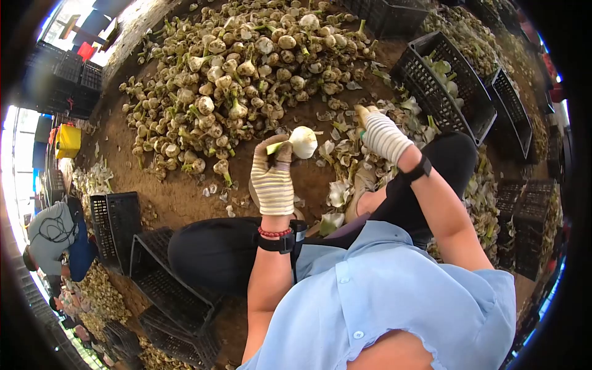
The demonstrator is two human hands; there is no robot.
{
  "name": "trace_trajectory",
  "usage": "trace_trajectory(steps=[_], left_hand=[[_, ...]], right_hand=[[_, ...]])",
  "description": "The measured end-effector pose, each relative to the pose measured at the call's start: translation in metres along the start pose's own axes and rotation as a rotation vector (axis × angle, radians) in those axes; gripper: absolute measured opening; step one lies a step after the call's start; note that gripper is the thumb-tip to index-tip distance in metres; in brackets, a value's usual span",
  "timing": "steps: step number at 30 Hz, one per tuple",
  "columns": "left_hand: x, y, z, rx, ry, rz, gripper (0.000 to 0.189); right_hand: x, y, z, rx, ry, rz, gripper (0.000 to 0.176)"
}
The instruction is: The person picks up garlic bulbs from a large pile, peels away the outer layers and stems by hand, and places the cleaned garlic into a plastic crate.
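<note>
While one white garlic bulb (303, 142) is held by its green stem in your gloved left hand (273, 179), your gloved right hand (382, 135), its grip indeterminable, is over loose peelings (339, 192), with one large heap (225, 80) ahead and one yellow container (68, 141) at far left.

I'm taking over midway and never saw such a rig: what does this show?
There is no machine: these are a person's own two gloved hands. The one picture comes from a camera on their head, looking forward and down. On the ground lies a big pile of garlic-like bulbs, with loose peelings around the right hand and a black crate beyond. The left hand holds one white bulb. Whether the right holds anything is unclear.
</note>
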State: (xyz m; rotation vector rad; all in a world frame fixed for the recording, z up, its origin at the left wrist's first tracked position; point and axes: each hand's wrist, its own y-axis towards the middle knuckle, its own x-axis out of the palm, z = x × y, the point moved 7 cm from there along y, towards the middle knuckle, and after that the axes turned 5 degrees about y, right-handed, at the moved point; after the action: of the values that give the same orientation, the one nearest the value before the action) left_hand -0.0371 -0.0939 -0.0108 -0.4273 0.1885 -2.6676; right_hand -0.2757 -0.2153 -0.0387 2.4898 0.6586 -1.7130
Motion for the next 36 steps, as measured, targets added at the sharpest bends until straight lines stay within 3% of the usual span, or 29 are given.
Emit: trace_trajectory(steps=[2,4,7,9,13,16,17,18,20,22,23,24,26,27,28,29,30,32,34,35,36], left_hand=[[0.009,-0.004,0.016,0.279,0.300,0.039,0.020],[0.018,-0.006,0.014,0.267,0.309,0.064,0.018],[0.029,-0.011,0.014,0.376,0.400,0.060,0.020],[0.037,-0.018,0.026,0.541,0.676,0.054,0.022],[0.030,-0.016,0.013,0.501,0.595,0.049,0.022],[0.022,-0.008,0.006,0.369,0.325,0.015,0.021],[0.022,-0.008,0.005,0.357,0.299,-0.010,0.020],[0.022,-0.007,0.005,0.345,0.273,-0.036,0.020],[0.016,-0.004,0.000,0.328,0.282,-0.031,0.018],[0.004,0.004,-0.009,0.277,0.227,0.049,0.016],[0.000,0.007,-0.015,0.123,0.181,0.062,0.014],[0.001,0.008,-0.014,0.123,0.178,0.062,0.014],[0.007,0.012,-0.012,0.148,0.301,0.027,0.014],[0.010,0.016,-0.018,0.154,0.300,-0.004,0.016],[0.017,0.018,-0.026,0.122,0.202,-0.045,0.019],[0.026,0.019,-0.027,0.126,0.206,-0.097,0.021],[0.034,0.020,-0.028,0.128,0.210,-0.146,0.024],[0.038,0.019,-0.031,0.085,0.238,-0.147,0.046],[0.033,0.026,-0.040,0.003,0.082,-0.137,0.053],[0.031,0.029,-0.043,0.005,0.077,-0.129,0.053],[0.025,0.032,-0.048,-0.001,0.054,-0.096,0.053]], right_hand=[[-0.038,-0.018,-0.056,-0.210,0.216,0.159,0.034],[-0.057,-0.034,-0.099,-0.315,0.342,0.278,0.023],[-0.051,-0.041,-0.127,-0.330,0.147,0.311,0.018],[-0.042,-0.041,-0.127,-0.331,0.087,0.333,0.018],[-0.036,-0.030,-0.110,-0.286,0.111,0.398,0.014],[-0.039,-0.022,-0.079,-0.315,0.201,0.475,0.017],[-0.024,-0.011,-0.050,-0.093,0.578,0.257,0.022],[-0.025,-0.009,-0.044,-0.118,0.244,0.216,0.020],[-0.004,0.008,0.003,-0.030,0.063,0.062,0.021],[-0.004,0.006,0.022,0.255,-0.017,-0.305,0.045],[-0.012,0.004,0.016,0.205,-0.045,-0.272,0.050],[-0.019,-0.001,0.009,0.152,-0.074,-0.235,0.056],[-0.039,-0.011,-0.028,-0.075,0.208,-0.021,0.051],[-0.045,-0.015,-0.050,-0.147,0.378,-0.113,0.070],[-0.046,-0.020,-0.069,-0.371,0.370,0.028,0.073],[-0.046,-0.019,-0.084,-0.410,0.518,-0.046,0.076],[-0.026,-0.011,-0.085,-0.356,0.633,-0.184,0.072],[0.007,0.009,-0.063,-0.242,0.579,-0.325,0.061],[-0.002,0.040,-0.031,0.158,0.780,-0.527,0.053],[-0.002,0.074,0.007,0.189,1.084,-0.389,0.042],[-0.045,0.107,0.013,-0.102,0.409,-0.252,0.026]])
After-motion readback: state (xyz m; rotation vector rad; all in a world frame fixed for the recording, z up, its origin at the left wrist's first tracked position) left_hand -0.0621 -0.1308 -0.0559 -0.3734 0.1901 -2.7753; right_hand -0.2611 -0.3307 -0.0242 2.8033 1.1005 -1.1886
